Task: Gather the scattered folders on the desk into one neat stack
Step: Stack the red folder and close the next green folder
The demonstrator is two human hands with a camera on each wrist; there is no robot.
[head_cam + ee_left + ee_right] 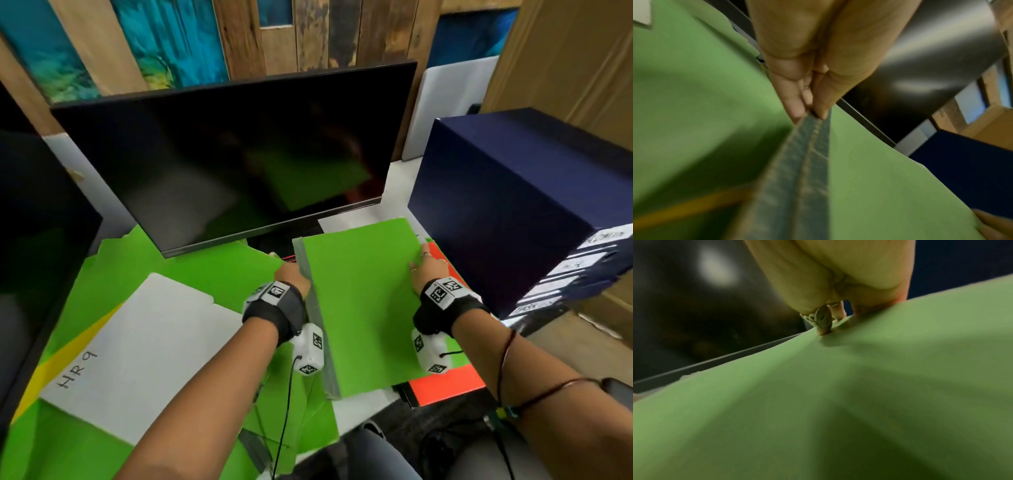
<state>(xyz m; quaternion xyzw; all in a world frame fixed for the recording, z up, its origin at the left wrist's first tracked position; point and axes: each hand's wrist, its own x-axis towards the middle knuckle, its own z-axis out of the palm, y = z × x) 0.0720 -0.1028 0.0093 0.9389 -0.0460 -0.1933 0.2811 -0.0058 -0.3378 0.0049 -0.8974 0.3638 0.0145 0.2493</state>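
A green folder [359, 301] with a grey spine [317, 325] is held between both hands in front of the monitor. My left hand [291, 277] pinches the far end of the spine [803, 170] between thumb and fingers [795, 105]. My right hand [424, 267] grips the folder's right edge, its ringed thumb [824, 324] pressing on the green cover [838, 402]. A white folder marked "HR9" [137, 349] lies at the left on a yellow folder [44, 373] and more green folders [191, 270]. A red folder [445, 380] lies under the held one.
A dark monitor [239, 154] stands just behind the folders, its lower edge overhanging them. A second screen [34, 240] fills the left side. A large dark blue box [513, 205] stands close on the right, with cardboard boxes [565, 68] behind it.
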